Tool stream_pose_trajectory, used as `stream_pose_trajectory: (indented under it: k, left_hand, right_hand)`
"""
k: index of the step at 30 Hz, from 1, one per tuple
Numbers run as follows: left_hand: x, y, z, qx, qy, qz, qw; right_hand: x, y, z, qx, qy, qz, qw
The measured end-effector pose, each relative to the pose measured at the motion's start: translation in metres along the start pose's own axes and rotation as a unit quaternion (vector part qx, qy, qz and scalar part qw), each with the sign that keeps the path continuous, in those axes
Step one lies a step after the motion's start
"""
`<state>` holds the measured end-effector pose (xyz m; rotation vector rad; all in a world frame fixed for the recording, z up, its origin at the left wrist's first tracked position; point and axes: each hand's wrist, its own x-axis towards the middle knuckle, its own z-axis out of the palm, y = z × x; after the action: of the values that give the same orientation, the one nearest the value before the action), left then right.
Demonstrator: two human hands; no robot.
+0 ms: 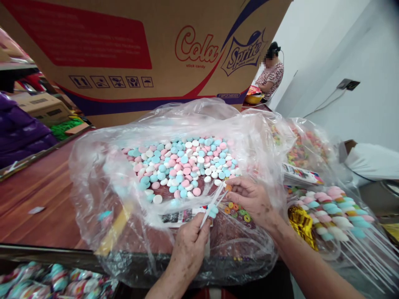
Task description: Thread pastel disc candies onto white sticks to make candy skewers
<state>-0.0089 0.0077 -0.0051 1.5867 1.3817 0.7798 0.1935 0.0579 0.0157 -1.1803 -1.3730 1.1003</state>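
My left hand (190,244) is closed around a few thin white sticks (215,197) that point up and to the right. A light-blue candy (213,211) sits by the sticks just above its fingers. With thumb and fingertips, my right hand (253,200) pinches an orange candy ring (228,188) at the upper end of a stick. Beyond both hands, pink, white and blue round candies (186,164) lie in a heap on an open clear plastic bag (102,174). Coloured candy rings (238,212) lie beneath my right hand, partly hidden by it.
A large cardboard box (124,45) stands across the back. At right lie candy skewers (338,214), gold foil (301,226) and bagged colourful candies (311,143). Wrapped candies (56,280) fill a container at lower left. Another person (272,77) is in the background.
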Motion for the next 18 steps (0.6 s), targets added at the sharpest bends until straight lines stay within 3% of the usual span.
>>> stream_pose_trajectory:
  k: [3, 6, 14, 18]
  left_hand:
    - [0.001, 0.001, 0.001, -0.011, 0.006, -0.015, 1.0]
    - [0.0, 0.0, 0.002, -0.026, 0.012, -0.017, 0.999]
    - [-0.002, 0.0, 0.0, -0.048, 0.008, 0.004, 0.999]
    - [-0.005, -0.002, 0.001, -0.093, 0.036, -0.012, 0.995]
  right_hand:
    - [-0.006, -0.006, 0.001, -0.117, 0.018, -0.079, 0.99]
    - [-0.01, -0.009, 0.002, -0.162, 0.015, -0.114, 0.98]
    - [-0.023, 0.005, 0.021, -0.094, -0.062, -0.058, 0.992]
    - [-0.013, -0.005, 0.019, -0.107, -0.068, -0.038, 0.991]
